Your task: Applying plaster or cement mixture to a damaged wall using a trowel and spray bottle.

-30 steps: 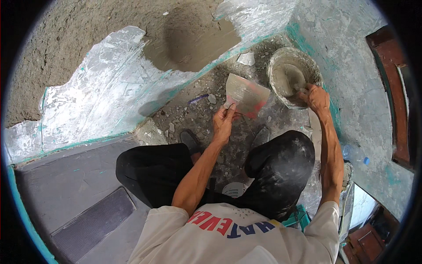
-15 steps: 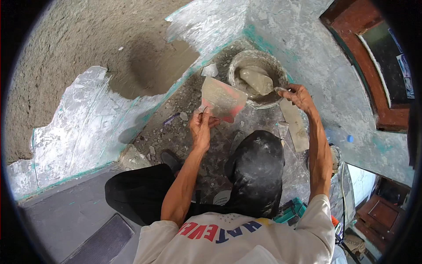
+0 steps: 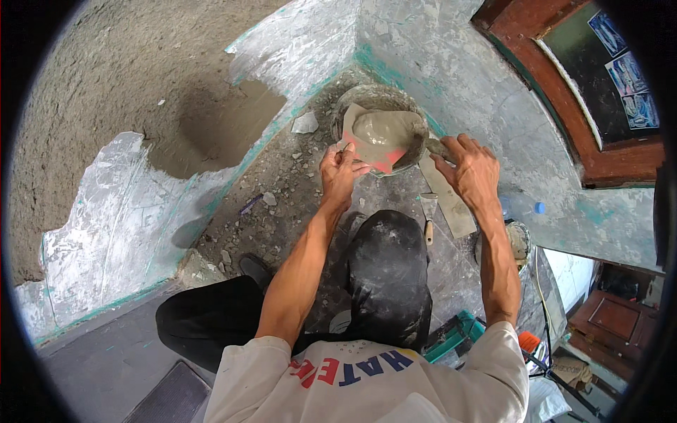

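My left hand (image 3: 340,176) pinches the near left corner of a thin, flat reddish board (image 3: 382,163). A wet mound of grey mortar (image 3: 381,129) lies on it. The board is over the round, mortar-crusted bucket (image 3: 350,96) and covers part of its mouth. At the bucket's right edge, my right hand (image 3: 469,169) is closed around a mortar-coated tool (image 3: 437,146), seemingly a trowel; its blade is not clearly visible. Below that hand, a long flat strip (image 3: 451,208) and a putty knife (image 3: 429,218) with a wooden handle lie on the floor.
Rubble and a pale plaster chip (image 3: 305,123) lie along the left wall (image 3: 127,204), part of which is bare and rough. On the right are a plastic bottle (image 3: 522,207), a second container (image 3: 518,243) and a framed dark panel (image 3: 585,77). A green case (image 3: 457,337) sits by my right side.
My left hand has brought the board rightward over the bucket, and a mound of mortar now rests on it. The right hand has turned, keeping its tool. The whole view has shifted slightly.
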{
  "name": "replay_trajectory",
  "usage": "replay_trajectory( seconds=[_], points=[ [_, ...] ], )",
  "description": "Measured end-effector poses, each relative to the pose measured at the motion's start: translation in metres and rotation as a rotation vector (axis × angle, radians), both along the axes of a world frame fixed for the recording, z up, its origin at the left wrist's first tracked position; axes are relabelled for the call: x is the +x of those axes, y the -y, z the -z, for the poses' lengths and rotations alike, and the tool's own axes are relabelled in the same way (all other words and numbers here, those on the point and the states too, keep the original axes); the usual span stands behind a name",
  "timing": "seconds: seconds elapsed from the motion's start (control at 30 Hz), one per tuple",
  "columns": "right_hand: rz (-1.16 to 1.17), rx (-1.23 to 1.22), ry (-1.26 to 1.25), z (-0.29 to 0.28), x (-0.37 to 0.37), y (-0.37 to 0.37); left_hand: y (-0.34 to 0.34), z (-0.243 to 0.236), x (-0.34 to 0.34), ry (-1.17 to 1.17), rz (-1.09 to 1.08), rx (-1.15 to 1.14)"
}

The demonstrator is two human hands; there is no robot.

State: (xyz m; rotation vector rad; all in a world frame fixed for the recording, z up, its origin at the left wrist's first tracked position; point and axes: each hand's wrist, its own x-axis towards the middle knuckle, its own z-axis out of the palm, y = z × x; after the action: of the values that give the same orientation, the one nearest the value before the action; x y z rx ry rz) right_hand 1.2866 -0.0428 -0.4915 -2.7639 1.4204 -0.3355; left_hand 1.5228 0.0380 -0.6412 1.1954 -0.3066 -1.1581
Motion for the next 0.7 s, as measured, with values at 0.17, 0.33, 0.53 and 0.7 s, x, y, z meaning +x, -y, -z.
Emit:
replay_trajectory(
  seconds=[0.17, 0.33, 0.53, 0.7],
  points=[
    [-0.044, -0.288, -0.067, 0.011, -0.003, -0.015, -0.001, 0.003, -0.004, -0.041, 0.006, 0.022],
    [-0.011, -0.272, -0.033, 0.014, -0.003, -0.024, -0.008, 0.007, 0.0, -0.079, -0.008, 0.01],
    [0.267, -0.056, 0.251, 0.034, -0.004, -0.02, -0.019, 0.002, 0.007, -0.125, -0.067, 0.001],
    [0.342, 0.159, 0.017, 0.064, 0.001, 0.0, -0.039, 0.006, 0.024, -0.111, -0.205, 0.038]
  ],
)
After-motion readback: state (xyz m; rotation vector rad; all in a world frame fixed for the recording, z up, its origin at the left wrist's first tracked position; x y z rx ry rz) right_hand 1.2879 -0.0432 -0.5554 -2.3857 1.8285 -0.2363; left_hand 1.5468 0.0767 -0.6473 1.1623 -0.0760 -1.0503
